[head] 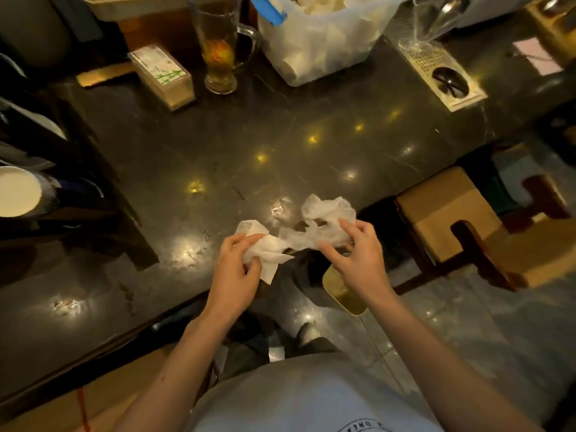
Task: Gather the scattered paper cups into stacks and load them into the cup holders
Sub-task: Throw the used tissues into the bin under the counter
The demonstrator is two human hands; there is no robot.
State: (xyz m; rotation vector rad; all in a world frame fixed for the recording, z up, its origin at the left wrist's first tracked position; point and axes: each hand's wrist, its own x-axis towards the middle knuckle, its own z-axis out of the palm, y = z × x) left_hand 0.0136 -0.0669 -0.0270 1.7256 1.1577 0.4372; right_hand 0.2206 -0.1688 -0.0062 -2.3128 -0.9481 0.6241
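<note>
Both hands hold a crumpled white paper towel (314, 226) just above the near edge of a dark glossy counter (218, 145). My left hand (237, 269) pinches its left end, and my right hand (358, 254) grips the bunched right end. The towel is stretched between them. At the far left edge, a white paper cup (17, 191) shows its open mouth; it seems to sit in a holder, mostly hidden in the dark.
At the back stand a glass mug of amber drink (218, 54), a small printed box (162, 74), a clear bin of white items (314, 42) and a metal rinser tray (442, 76). A wooden stool (452, 213) stands at the right on the tiled floor.
</note>
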